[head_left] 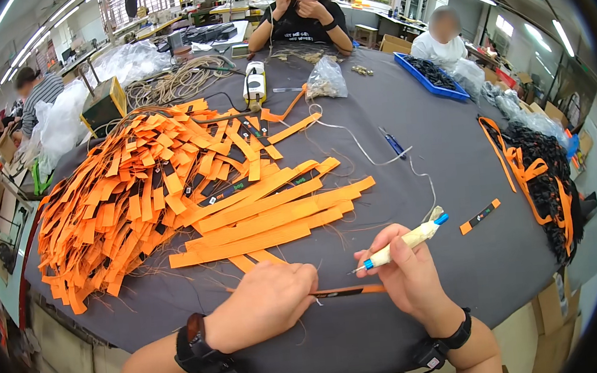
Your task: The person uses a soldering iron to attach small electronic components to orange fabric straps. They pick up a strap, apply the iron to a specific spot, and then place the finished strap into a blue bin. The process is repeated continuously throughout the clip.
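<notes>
My left hand [269, 299] is closed, pinching a narrow orange webbing strip [370, 289] with a black label, which stretches toward my other hand. In my right hand [414, 269] is a pen-shaped corded tool [404, 242], wrapped in cream tape with blue ends. Its thin metal tip points left, just above the strip and apart from it. I cannot tell whether my right fingers also touch the strip's end. Longer orange strips [273, 221] lie just beyond my left hand, beside a big heap of orange strips [129, 194], some carrying black labels.
A single labelled strip [480, 217] lies to the right, near a black-and-orange strap pile [543, 186]. Farther back are a blue pen-like tool [394, 142], a white-and-yellow device [255, 84], a plastic bag [326, 77] and a blue tray [431, 79]. Co-workers sit around the table.
</notes>
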`<action>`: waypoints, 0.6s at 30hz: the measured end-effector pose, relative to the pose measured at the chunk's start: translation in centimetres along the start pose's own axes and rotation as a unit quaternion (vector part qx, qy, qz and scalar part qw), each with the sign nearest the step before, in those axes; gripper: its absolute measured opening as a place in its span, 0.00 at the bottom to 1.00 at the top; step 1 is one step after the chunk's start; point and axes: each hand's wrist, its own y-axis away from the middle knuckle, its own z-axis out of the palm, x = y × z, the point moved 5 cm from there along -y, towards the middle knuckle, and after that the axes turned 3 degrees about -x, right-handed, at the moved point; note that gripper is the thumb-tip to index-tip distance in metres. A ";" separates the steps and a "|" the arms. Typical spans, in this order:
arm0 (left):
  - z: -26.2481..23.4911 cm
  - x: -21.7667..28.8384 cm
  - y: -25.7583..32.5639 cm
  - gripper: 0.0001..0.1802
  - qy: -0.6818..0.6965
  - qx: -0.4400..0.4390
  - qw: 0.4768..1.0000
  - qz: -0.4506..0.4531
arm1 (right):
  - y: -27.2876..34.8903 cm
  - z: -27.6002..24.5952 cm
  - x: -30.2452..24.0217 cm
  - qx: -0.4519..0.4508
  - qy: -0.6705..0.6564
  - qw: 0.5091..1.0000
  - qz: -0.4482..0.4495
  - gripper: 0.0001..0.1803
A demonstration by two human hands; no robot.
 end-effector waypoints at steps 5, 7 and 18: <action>1.0 0.6 -0.4 0.08 0.071 0.057 0.995 -0.039 | 0.5 0.2 -0.7 0.023 0.125 0.989 -0.073 0.14; 1.3 0.9 -0.6 0.09 0.092 0.055 0.993 -0.039 | 0.6 0.2 -0.9 0.033 0.241 0.960 -0.141 0.15; 0.7 -1.2 -0.5 0.11 0.142 0.026 0.987 -0.066 | -0.2 -1.3 -2.5 0.066 0.474 0.849 -0.224 0.16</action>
